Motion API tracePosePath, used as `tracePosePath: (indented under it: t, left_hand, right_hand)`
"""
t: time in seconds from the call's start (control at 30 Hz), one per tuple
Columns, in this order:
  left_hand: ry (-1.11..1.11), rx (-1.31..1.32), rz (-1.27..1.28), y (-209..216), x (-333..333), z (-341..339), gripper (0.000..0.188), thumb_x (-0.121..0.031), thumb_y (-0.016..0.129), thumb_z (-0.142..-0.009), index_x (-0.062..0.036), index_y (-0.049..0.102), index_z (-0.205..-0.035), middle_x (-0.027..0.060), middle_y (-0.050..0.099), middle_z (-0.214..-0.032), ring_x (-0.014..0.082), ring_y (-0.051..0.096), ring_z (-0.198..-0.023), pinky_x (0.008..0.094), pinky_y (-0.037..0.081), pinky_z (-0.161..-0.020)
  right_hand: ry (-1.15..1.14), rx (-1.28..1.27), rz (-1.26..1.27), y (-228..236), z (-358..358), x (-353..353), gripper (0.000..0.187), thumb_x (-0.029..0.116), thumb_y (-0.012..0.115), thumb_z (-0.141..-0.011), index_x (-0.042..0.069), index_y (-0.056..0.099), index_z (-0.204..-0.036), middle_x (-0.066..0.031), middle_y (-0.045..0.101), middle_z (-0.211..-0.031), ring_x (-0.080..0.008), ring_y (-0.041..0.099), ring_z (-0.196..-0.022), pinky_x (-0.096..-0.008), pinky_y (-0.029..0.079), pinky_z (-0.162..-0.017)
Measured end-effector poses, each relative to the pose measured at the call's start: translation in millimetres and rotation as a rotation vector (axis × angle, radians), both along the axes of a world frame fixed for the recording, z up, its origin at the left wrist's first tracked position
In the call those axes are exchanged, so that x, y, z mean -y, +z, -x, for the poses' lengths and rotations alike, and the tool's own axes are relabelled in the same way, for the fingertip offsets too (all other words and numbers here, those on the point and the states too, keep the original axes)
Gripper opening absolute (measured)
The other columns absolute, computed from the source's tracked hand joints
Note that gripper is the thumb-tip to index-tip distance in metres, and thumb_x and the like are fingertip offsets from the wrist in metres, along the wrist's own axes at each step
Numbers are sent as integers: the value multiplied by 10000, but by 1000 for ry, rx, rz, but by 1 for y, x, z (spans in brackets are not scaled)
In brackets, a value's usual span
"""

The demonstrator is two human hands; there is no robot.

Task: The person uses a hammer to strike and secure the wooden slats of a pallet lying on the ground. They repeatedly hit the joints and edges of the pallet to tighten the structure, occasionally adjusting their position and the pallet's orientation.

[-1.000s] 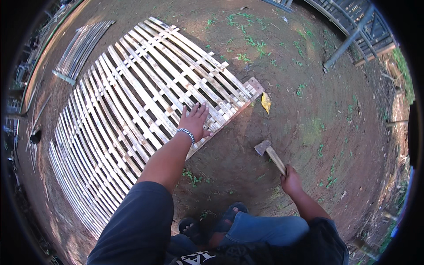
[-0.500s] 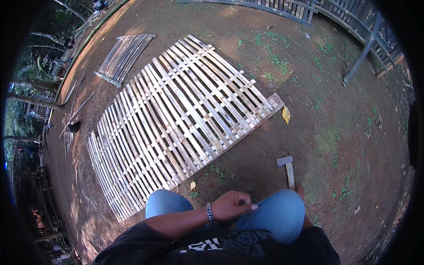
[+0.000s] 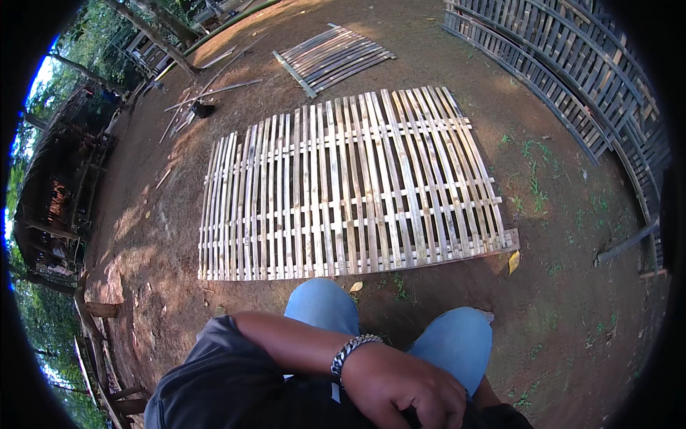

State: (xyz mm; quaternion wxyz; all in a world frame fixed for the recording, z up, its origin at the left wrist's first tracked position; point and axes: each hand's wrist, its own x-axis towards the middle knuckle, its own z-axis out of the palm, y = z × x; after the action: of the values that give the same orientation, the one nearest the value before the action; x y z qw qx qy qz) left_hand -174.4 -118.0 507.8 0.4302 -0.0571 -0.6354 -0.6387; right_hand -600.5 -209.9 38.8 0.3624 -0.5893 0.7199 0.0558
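My left hand [image 3: 405,388], with a chain bracelet [image 3: 351,350] at its wrist, is held low across my body beside my right knee [image 3: 457,343]. Its fingers curl downward and inward; whatever they may hold is hidden. My right hand is out of sight, and only a strip of that forearm [image 3: 486,395] shows below the knee. A small greyish bit pokes out past that knee, too little to name. In front of my knees lies a large slatted bamboo panel [image 3: 343,193], its pale strips laid over several crosspieces.
A smaller slatted panel [image 3: 336,58] lies farther off. Loose poles [image 3: 214,91] and a dark pot-like object [image 3: 202,109] rest on the soil to the left. A bamboo fence [image 3: 543,64] runs along the right. A yellow leaf [image 3: 514,262] lies by the panel's right corner.
The view has turned, so the large panel now lies squarely ahead. My left hand has come lower and nearer to my body. The axe seen beside my right knee no longer shows.
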Motion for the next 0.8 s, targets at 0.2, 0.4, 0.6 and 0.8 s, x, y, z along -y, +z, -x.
tracePosePath:
  t: [0.2,0.4,0.6,0.8]
  left_hand:
    - [258,21,140,17,-31,-31,161,-191,697,-991,-38,719,-947,151,677,-1049,352,643,-1041,499,485,-938]
    - [593,3,-37,25,-55,-35,179,-199,675,-1007,-34,690,-938,123,664,-1005,317,652,-999,487,485,-953]
    - [1059,-195,-54,35,-78,-22,180,-217,629,-1028,-61,633,-939,67,636,-943,235,630,-880,452,477,-938]
    - [1009,-344,-214,42,-70,-1,203,-194,622,-1025,-29,605,-909,65,606,-905,223,578,-835,380,458,-814]
  right_hand:
    - [124,101,-41,-25,-31,54,492,170,723,-882,29,552,-1322,-266,599,-1231,-436,606,-1120,-517,506,-963]
    - [326,315,153,-68,-46,166,470,197,728,-902,27,564,-1308,-246,629,-1171,-394,634,-1053,-497,521,-922]
    - [239,497,109,-28,-189,202,422,177,730,-900,18,581,-1261,-94,687,-872,-166,601,-643,-334,487,-590]
    - [346,555,1,46,-264,185,398,167,726,-918,47,592,-1272,-28,584,-742,-121,529,-579,-286,439,-519]
